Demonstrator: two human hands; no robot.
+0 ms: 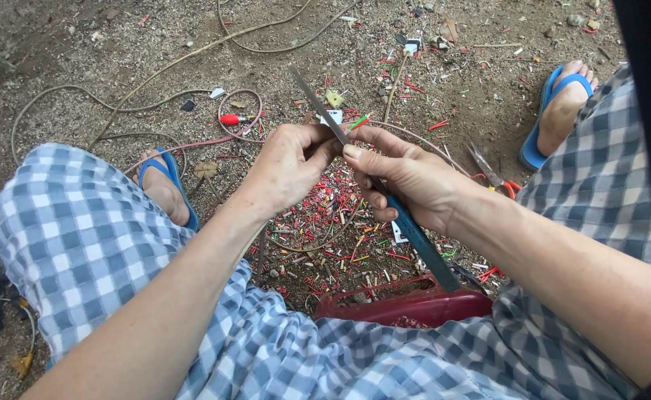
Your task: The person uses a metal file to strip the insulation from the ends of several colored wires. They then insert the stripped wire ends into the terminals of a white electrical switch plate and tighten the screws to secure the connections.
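My right hand (407,181) grips a long knife with a blue handle (421,244); its thin grey blade (314,100) points up and away to the left. Pinched fingers of my left hand (288,163) meet the blade just in front of the right thumb. They seem to hold something small there, hidden by the fingers. Both hands hover between my knees, over a litter of red, green and yellow wire scraps (333,222) on the dirt.
A dark red plastic basin (414,304) sits between my legs. Red-handled pliers (492,174) lie right of the hands. Loose cables (155,100) and a red-tipped plug (230,118) lie beyond. My feet wear blue sandals (540,141); checked blue cloth covers my knees.
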